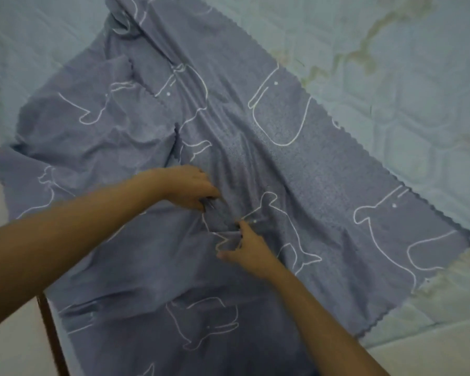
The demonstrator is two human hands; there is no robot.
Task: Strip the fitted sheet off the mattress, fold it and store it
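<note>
1. Right hand (246, 248) reached in from 5 o'clock and lay on the fitted sheet (296, 164) just below the middle of the view. Its thumb stuck out toward 9 o'clock and its fingers pointed toward 12 o'clock into a small ridge of cloth. Blur hid whether it pinched that ridge or only touched it, so I could not tell.
2. Down at 7 o'clock the sheet hung over the dark bed frame (49, 335), with pale floor (11, 335) just beside it.
3. Just beyond the right hand, toward 11 o'clock, the left hand (190, 185) came in on a long forearm from 8 o'clock. Its fingers were curled downward and nipped a fold of the sheet against the thumb. The two hands were near each other but apart, with gathered cloth between them.
4. The sheet, grey-blue with white outline animals, lay loose and wrinkled on top of the mattress (391, 77), running from 6 o'clock up to 11 o'clock. Creases fanned from the hands toward 12 o'clock, and a flap was folded over at 10 o'clock.
5. Its zigzag edge (337, 126) ran slantwise from 12 o'clock down to 3 o'clock, lying flat on the mattress.
6. Farthest off, the mattress showed bare, pale blue and quilted, with yellowish-brown stains (364, 44) at 1 o'clock.
</note>
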